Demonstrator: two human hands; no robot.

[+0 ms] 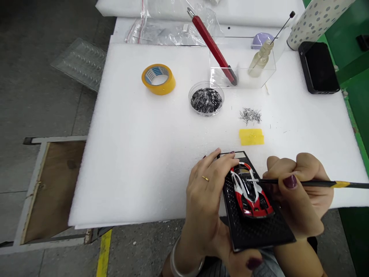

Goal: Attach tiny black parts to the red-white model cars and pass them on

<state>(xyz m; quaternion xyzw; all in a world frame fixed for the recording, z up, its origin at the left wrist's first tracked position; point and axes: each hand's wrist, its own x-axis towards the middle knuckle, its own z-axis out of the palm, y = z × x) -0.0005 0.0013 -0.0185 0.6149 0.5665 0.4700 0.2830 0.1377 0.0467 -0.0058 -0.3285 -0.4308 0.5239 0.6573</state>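
A small red, white and black model car sits on a black textured base plate at the near edge of the white foam sheet. My left hand grips the plate from the left and below, fingers curled over its far corner by the car's nose. My right hand pinches a thin black tool with a yellow band, its fine tip touching the car's roof.
On the foam lie a roll of yellow tape, a round dish of tiny black pins, a loose pile of pins, and a yellow pad. A clear box holds a red-handled tool and a small bottle. A black phone lies far right.
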